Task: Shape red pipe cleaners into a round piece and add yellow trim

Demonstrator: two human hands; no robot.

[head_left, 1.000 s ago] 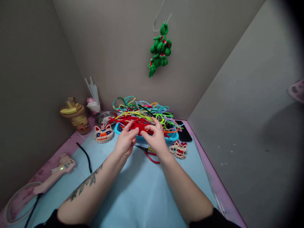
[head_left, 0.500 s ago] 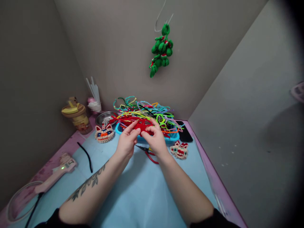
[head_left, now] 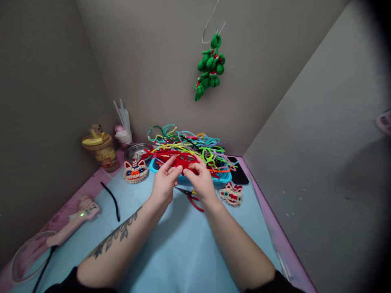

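Between my left hand [head_left: 165,179] and my right hand [head_left: 200,177] is a red pipe-cleaner piece [head_left: 182,163], flat in its middle with loose strands reaching left. Both hands pinch it, thumbs and fingers closed on its two sides. The piece is held up in front of a blue basket [head_left: 226,178] heaped with pipe cleaners [head_left: 210,154] of many colours. Below my hands lie scissors [head_left: 194,202] with red handles, partly covered by my right wrist.
Two lion-head pipe-cleaner figures stand by the basket, one left [head_left: 135,171], one right [head_left: 231,194]. Nearer left lie a black pipe cleaner [head_left: 112,199] and a pink glue gun [head_left: 75,224]. A metal bowl [head_left: 130,152], a lidded cup [head_left: 105,156] and a phone [head_left: 240,171] sit farther back.
The view has shifted slightly, so everything appears a little lower and to the right. Both hands keep their pinch on the red piece, with only slight finger movement.
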